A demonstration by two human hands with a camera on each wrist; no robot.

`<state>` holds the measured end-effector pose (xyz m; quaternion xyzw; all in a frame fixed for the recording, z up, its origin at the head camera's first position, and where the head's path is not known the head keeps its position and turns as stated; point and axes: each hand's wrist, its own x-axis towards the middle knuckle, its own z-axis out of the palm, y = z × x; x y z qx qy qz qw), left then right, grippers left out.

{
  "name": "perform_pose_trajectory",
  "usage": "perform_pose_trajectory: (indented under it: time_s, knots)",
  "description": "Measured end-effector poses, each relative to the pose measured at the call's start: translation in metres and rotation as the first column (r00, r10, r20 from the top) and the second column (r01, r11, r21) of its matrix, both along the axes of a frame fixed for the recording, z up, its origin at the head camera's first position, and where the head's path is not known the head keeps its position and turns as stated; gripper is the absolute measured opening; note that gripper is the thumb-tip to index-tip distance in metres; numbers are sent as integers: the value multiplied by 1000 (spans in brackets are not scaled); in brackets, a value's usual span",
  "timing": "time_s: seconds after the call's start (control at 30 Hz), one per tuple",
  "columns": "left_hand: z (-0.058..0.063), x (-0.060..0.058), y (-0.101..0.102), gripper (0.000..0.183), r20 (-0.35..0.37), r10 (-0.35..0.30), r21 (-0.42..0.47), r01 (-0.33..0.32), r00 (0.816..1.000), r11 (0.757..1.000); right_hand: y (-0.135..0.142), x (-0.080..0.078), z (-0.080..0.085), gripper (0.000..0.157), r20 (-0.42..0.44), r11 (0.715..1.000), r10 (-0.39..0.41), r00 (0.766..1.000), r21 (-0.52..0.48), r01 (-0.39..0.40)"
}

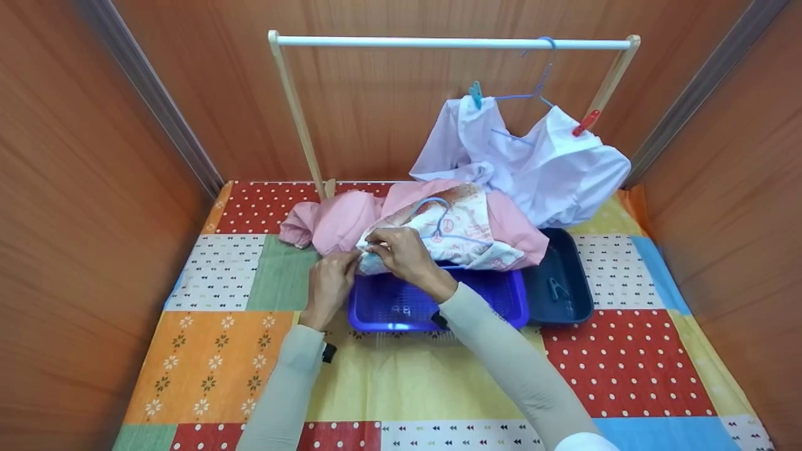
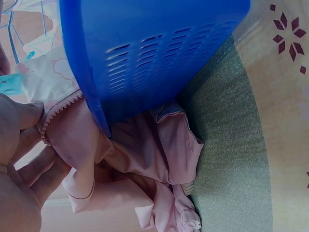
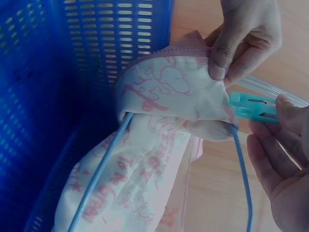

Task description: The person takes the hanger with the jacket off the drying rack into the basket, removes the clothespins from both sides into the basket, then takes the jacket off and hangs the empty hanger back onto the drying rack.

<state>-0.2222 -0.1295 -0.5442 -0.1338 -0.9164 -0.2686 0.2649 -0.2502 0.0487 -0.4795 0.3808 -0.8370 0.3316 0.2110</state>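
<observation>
Two pinching grips: our left hand [image 1: 329,285] holds the smooth printed garment [image 1: 473,213] along the perforated basket's [image 1: 388,326] far rim; our right hand [image 1: 404,254] pinches a turquoise plastic clothespin [image 3: 241,107] beside the thin hanger [image 3: 100,174].

Over my feed I see a wood-grain left wall [image 1: 75,219] at nine o'clock, back wall [image 1: 376,125] at twelve, right wall [image 1: 720,207] at three, grey strips [image 1: 152,88] at ten and two, patchwork cloth [image 1: 426,382] toward six.

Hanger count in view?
2. One hanger hangs from the rail, inside the white shirt; the other hanger lies on the pink garment, partly covered. More may be hidden.
</observation>
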Motion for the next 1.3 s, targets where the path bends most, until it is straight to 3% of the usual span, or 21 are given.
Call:
perform_pose_trajectory:
  time_s: [0.53, 0.87, 1.3]
  knots:
    - [0, 1, -1, 13, -27, -5, 5, 5, 1000, 1000, 11, 9, 8, 25, 45, 998, -19, 999, 62, 17]
    - [1, 1, -1, 13, -27, -9, 10, 9, 1000, 1000, 21, 15, 7, 32, 64, 999, -24, 998, 46, 21]
    - [0, 1, -1, 15, -29, -14, 32, 15, 999, 999, 44, 27, 9, 36, 20, 1000, -20, 1000, 2, 20]
